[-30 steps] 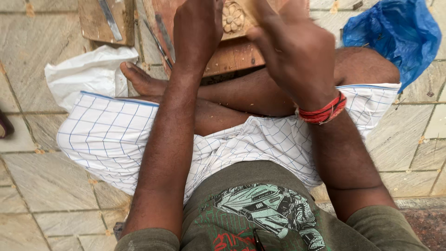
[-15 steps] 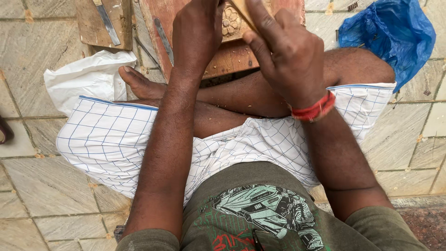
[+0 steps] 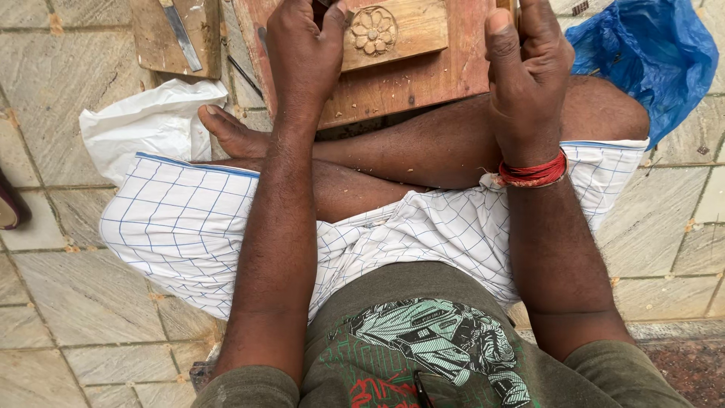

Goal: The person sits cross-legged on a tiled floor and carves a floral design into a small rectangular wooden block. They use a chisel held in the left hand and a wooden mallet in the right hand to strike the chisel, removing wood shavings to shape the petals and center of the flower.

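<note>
A pale wooden block [image 3: 393, 30] carved with a flower rests on a reddish-brown board [image 3: 408, 87] across my crossed legs. My left hand [image 3: 302, 57] is curled at the block's left edge, thumb pressed against its side; something dark shows at the fingertips, cut off by the frame top. My right hand [image 3: 529, 68], with a red thread band on the wrist, is closed at the board's right edge. A sliver of a wooden handle [image 3: 513, 4] shows between its thumb and fingers; the rest is out of frame.
I sit on a stone-tiled floor. A second wooden piece [image 3: 155, 41] with a flat metal blade [image 3: 180, 34] on it lies far left, next to a thin dark tool [image 3: 245, 75]. A white plastic bag [image 3: 140, 121] lies left, a blue one [image 3: 653, 57] right.
My right hand has moved right, off the carved block, so the flower carving is now uncovered. The left hand has stayed at the block's left edge.
</note>
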